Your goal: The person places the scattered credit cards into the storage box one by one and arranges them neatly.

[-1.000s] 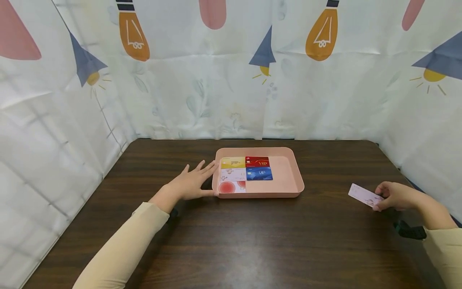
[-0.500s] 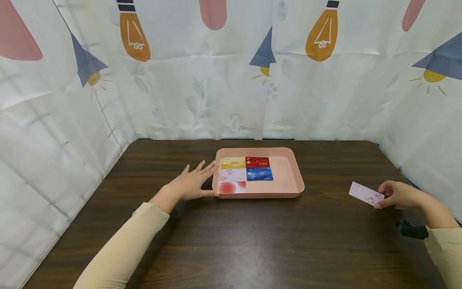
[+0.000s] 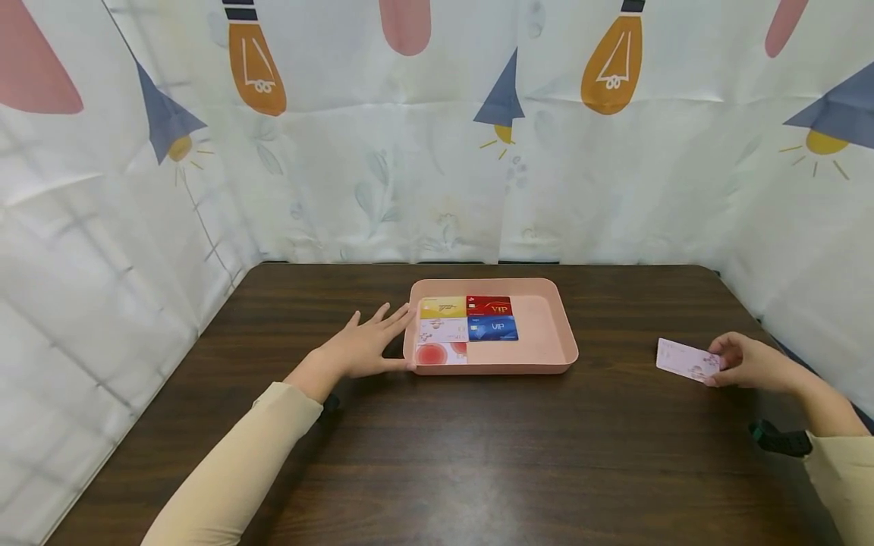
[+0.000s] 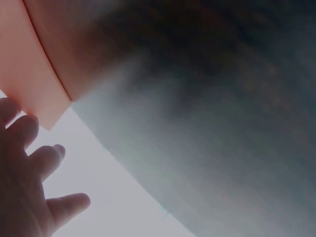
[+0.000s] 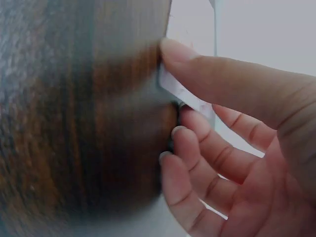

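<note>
A pale pink card with a floral print is pinched at its right end by my right hand, over the right part of the table. The right wrist view shows thumb and fingers on either side of this card. My left hand, fingers spread, touches the left side of a shallow pink tray. In the tray lie a yellow card, a red VIP card, a blue VIP card, a pale floral card and a white card with red circles.
The dark wood table extends around the tray. A printed white curtain hangs behind its far edge and along both sides. The cards occupy the tray's left and middle; its right part shows bare pink floor.
My right hand has lifted slightly with the pale pink card, which now lies at a flatter angle in view. The left hand and the tray keep their places.
</note>
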Tool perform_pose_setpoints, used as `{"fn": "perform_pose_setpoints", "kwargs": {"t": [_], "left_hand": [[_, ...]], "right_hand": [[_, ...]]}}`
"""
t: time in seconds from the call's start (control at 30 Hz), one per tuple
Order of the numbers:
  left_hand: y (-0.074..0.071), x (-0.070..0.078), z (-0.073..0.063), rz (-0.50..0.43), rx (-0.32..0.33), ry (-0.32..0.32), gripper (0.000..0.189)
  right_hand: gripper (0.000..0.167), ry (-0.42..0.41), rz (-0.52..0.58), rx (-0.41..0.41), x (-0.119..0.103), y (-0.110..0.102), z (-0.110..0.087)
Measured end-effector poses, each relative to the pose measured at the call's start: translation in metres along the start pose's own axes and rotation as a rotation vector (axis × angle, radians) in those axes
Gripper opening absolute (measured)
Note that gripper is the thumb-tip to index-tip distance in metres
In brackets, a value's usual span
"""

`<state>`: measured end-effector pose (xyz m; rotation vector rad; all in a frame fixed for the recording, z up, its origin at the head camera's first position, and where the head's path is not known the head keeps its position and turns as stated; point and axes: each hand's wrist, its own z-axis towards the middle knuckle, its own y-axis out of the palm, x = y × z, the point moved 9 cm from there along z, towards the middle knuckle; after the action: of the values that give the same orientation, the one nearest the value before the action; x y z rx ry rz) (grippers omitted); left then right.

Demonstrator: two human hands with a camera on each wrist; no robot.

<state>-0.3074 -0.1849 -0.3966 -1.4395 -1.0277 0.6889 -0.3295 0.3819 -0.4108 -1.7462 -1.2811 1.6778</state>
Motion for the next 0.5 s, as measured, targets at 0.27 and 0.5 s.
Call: {"fn": "perform_pose_setpoints", "kwargs": {"t": [0.27,0.5], "left_hand": [[0.000,0.000,0.001,0.000,-0.003,-0.003,0.102],[-0.001,0.001,0.000,-0.003,-0.006,-0.004,0.102]], "right_hand": [[0.038,0.007,0.085,0.065,0.010,-0.002,0.001],[0.022,0.059,0.355,0.042,0.018,-0.002,-0.001]]}}
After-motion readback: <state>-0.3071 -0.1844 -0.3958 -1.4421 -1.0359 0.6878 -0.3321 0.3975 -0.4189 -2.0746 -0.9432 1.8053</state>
